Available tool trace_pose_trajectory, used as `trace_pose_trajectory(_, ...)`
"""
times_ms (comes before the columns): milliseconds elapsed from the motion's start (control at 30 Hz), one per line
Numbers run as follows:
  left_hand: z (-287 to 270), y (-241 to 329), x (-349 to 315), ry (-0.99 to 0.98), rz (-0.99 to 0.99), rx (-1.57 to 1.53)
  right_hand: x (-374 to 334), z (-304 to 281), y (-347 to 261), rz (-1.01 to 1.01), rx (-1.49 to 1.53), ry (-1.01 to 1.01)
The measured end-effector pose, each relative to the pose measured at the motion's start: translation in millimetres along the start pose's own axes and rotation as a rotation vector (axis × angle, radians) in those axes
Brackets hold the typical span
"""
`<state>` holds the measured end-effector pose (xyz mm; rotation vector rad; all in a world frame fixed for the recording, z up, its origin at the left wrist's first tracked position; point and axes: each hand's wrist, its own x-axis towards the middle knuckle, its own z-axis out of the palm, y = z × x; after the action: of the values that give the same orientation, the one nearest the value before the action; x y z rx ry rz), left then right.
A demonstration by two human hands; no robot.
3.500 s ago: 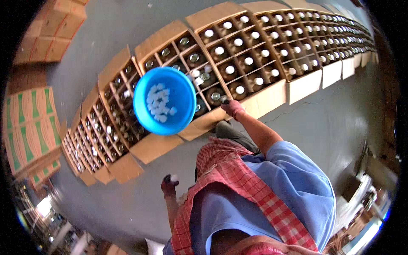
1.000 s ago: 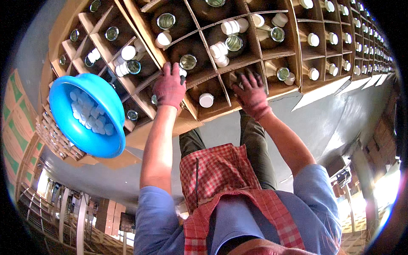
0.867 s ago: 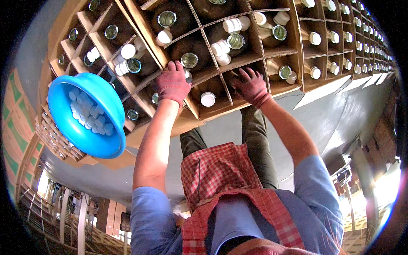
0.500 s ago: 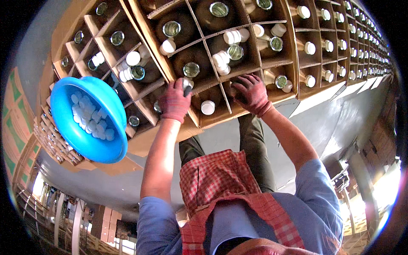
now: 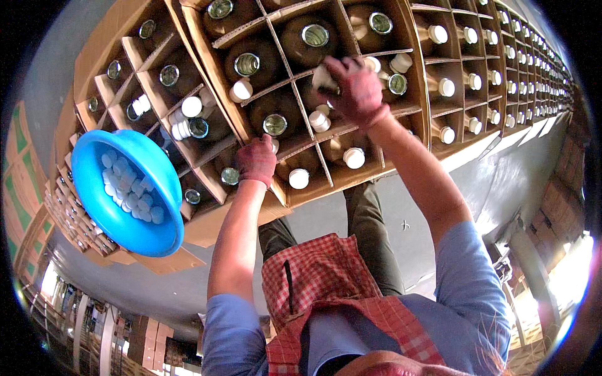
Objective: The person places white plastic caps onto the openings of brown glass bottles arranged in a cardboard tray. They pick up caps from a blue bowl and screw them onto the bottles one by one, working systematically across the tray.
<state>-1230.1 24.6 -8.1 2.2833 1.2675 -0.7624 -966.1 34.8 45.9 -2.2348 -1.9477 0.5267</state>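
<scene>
Grey concrete floor (image 5: 501, 182) runs beneath a long curving row of open cardboard boxes (image 5: 501, 81), flaps down, stretching far to the right and back round the left edge. Nearest box (image 5: 351, 178) sits directly ahead, its cardboard dividers forming cells, each cell holding one dark glass bottle; some bottles wear white caps, others stand open-mouthed. Stacked cartons (image 5: 19, 188) line the far left. Blue plastic bowl (image 5: 128, 191), tilted toward the camera, rests on the boxes to the left, part-filled with loose white caps (image 5: 128, 194). Person's lower body shows at bottom: blue sleeves, red checked cloth (image 5: 320, 276) over the lap, dark trousers. Both hands wear reddish gloves. Right hand (image 5: 354, 91) reaches farther into the box, fingers curled down and pinched on a white cap (image 5: 323, 78) at a bottle mouth in a middle cell. Left hand (image 5: 257, 161) sits nearer, on the box's left part, fingers closed together over a bottle top; whether it grips a cap cannot be told, as the glove hides it. Capped bottle (image 5: 298, 178) stands just right of the left hand; open bottle (image 5: 274, 124) just beyond it.
</scene>
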Motion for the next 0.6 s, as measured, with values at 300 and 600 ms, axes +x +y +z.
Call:
trace_pose_trajectory(300, -14, 25, 15, -0.267, -0.063, 0.089, 99, 41, 8, 0.002, -0.312, 0.042)
trace_pose_trajectory(600, -46, 21, -34, 0.109, -0.087, -0.305, 86, 31, 17, 0.03, -0.028, 0.135)
